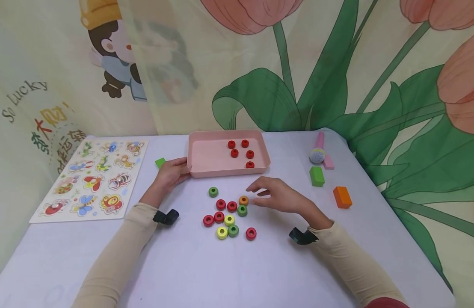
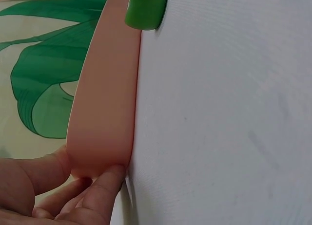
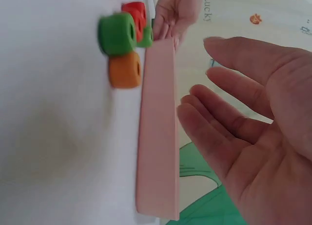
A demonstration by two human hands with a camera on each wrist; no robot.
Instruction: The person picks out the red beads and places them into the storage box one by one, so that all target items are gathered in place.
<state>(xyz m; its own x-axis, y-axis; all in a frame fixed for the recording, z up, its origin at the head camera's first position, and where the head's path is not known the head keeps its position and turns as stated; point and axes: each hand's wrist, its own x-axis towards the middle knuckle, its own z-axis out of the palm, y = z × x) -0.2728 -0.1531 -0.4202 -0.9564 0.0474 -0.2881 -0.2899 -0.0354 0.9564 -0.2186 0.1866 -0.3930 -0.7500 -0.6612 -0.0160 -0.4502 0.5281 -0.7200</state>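
My left hand (image 1: pixel 172 173) holds the pink tray (image 1: pixel 206 155) at its near left corner. In the left wrist view the thumb is at the tray's rim and the fingers lie lower along its wall. Several red beads (image 1: pixel 235 153) sit in the right part of the tray. My right hand (image 1: pixel 277 194) hovers in front of the tray with nothing in its fingers, which are loosely bent and apart. Nearest to its fingertips are an orange bead (image 1: pixel 243 200) and a green bead (image 1: pixel 242 210). More red beads (image 1: pixel 232 206), yellow beads (image 1: pixel 222 233) and green beads (image 1: pixel 213 192) lie loose before the tray.
An insect picture board (image 1: pixel 94 179) lies at the left, and a small green block (image 1: pixel 160 162) is beside the left hand. At the right are a toy microphone (image 1: pixel 318 149), a pink block (image 1: pixel 328 162), a green block (image 1: pixel 317 176) and an orange block (image 1: pixel 342 197).
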